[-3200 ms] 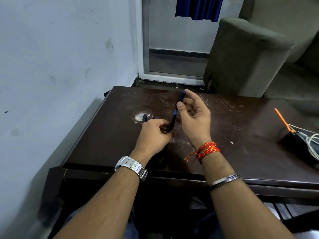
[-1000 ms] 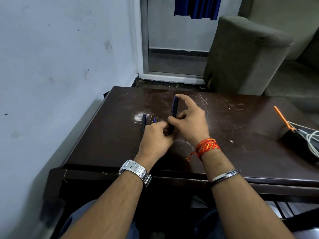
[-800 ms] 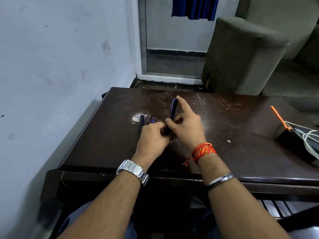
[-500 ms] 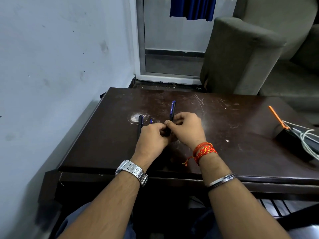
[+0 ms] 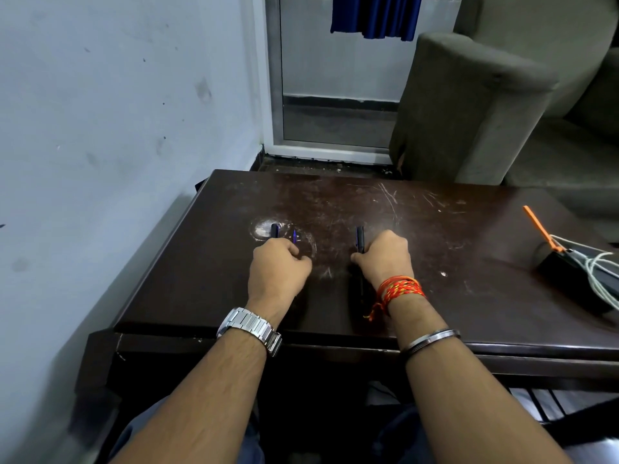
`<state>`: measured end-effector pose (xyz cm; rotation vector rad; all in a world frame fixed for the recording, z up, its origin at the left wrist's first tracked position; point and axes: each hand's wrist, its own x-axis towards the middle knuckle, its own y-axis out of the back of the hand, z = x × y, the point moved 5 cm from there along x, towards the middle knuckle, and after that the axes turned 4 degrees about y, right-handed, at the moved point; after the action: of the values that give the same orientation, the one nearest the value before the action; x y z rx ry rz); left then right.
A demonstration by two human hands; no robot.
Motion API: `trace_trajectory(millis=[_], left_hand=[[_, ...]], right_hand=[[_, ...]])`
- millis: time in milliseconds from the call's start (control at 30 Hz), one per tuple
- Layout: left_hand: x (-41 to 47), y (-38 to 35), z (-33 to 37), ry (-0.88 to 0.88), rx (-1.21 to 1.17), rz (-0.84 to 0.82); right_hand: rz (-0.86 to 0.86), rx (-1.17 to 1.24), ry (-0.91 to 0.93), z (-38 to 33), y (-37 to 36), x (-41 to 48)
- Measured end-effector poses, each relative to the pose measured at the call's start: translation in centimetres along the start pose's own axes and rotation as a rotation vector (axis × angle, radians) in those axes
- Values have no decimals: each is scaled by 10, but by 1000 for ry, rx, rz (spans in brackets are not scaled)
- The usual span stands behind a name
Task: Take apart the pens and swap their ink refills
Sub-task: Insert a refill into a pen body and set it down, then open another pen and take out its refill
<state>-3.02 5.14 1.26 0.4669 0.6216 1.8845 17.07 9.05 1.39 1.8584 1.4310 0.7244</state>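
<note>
Half a sec ago both hands met on one pen (image 5: 360, 237); now they're apart. R hand (image 5: 385, 259) fingers curl round it, down on the bench (image 5: 435, 296). L hand (image 5: 279, 267) fingers grip the other barrel (image 5: 274, 230) + blue refill (image 5: 294, 236). Prob. that barrel's next.

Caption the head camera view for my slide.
Left hand grips pen parts, right hand grips a dark pen, on a scratched table.

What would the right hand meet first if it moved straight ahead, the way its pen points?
Nothing on the table, it seems: ahead of the right hand and its dark pen lies only bare, scratched top up to the far edge. The sofa arm stands further right, though depth is unclear.
</note>
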Motion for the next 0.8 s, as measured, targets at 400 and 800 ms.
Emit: trace_trajectory(millis=[400,800], left_hand=[[13,22,-20,146,137,92],[19,17,-26,197,222,53]], right_hand=[[-21,-53,-25,8,-3,6],[77,67,129,-13,2,-5]])
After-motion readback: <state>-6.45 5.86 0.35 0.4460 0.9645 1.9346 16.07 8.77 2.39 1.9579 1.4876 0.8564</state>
